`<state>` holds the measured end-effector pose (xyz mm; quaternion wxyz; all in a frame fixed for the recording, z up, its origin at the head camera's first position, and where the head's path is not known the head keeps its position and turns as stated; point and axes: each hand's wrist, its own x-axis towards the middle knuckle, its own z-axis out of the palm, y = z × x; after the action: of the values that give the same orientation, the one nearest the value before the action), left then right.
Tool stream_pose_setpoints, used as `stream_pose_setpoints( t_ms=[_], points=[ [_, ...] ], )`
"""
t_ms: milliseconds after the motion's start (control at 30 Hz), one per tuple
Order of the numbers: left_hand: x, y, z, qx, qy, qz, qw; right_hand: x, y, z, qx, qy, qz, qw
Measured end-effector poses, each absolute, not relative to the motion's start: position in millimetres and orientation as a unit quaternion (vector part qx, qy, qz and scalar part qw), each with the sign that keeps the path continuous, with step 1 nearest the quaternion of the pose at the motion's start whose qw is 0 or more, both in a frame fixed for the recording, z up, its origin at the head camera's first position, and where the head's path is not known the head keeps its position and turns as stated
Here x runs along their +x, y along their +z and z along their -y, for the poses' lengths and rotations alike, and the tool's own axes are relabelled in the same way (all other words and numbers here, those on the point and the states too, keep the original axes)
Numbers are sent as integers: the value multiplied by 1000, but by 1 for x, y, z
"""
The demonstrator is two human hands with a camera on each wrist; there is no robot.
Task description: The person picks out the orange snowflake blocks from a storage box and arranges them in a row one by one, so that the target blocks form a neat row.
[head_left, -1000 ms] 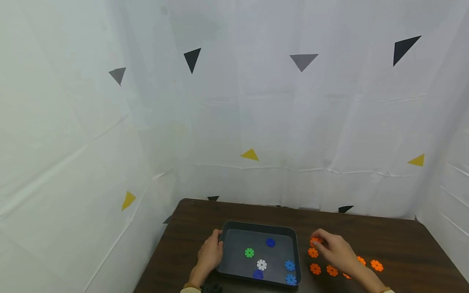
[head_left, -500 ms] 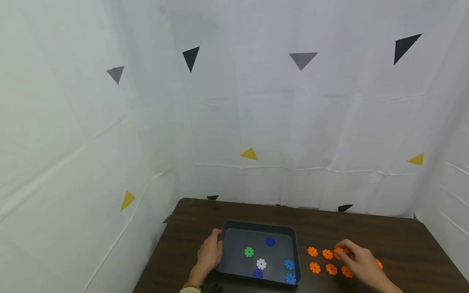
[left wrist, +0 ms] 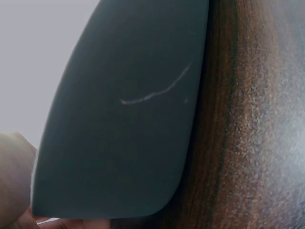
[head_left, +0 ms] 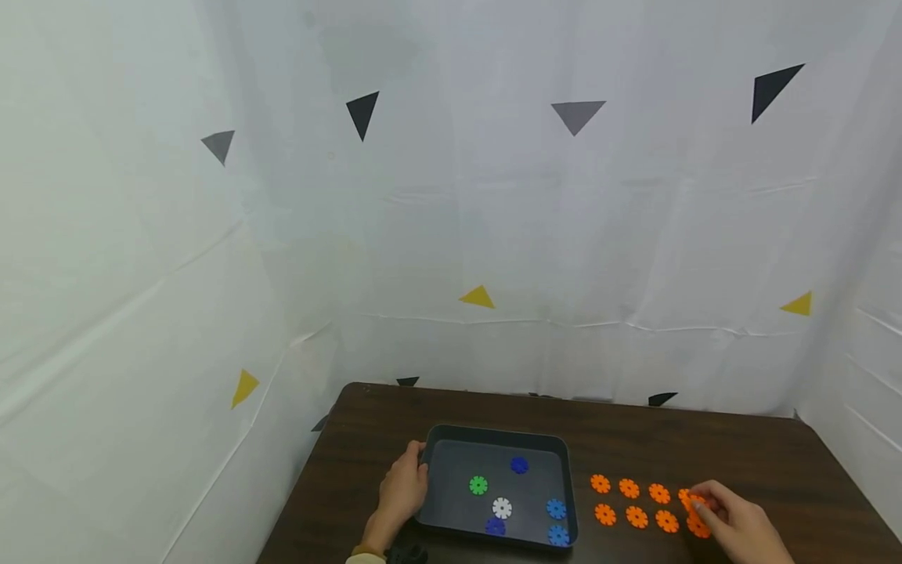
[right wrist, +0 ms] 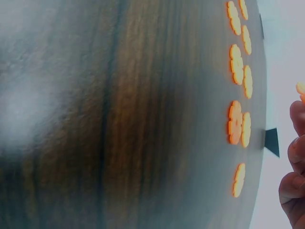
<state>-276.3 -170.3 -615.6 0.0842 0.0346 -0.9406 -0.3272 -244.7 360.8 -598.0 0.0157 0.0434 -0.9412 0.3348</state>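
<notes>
In the head view, my left hand grips the left rim of a dark grey rectangular tray. The left wrist view shows the tray's outer wall up close. Over to the right, my right hand pinches an orange notched disc, shaped like a small flower, in the fingertips. Below and beside those fingertips lie more orange discs, including one at the row's end and one just left of the fingers. They form two rows on the table.
Inside the tray lie a green disc, a white disc, and several blue discs. The dark wooden table ends at the back against a white curtain with printed triangles.
My right hand has moved rightward along the orange rows, away from the tray, with an orange disc pinched in its fingertips. My left hand has stayed on the tray.
</notes>
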Motion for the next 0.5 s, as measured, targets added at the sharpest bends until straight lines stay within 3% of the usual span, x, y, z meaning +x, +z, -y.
stream_pose_setpoints(
  t_ms=[500],
  points=[
    [-276, -617, 171, 32, -319, 942, 96, -239, -610, -392, 18, 315, 949, -10]
  ],
)
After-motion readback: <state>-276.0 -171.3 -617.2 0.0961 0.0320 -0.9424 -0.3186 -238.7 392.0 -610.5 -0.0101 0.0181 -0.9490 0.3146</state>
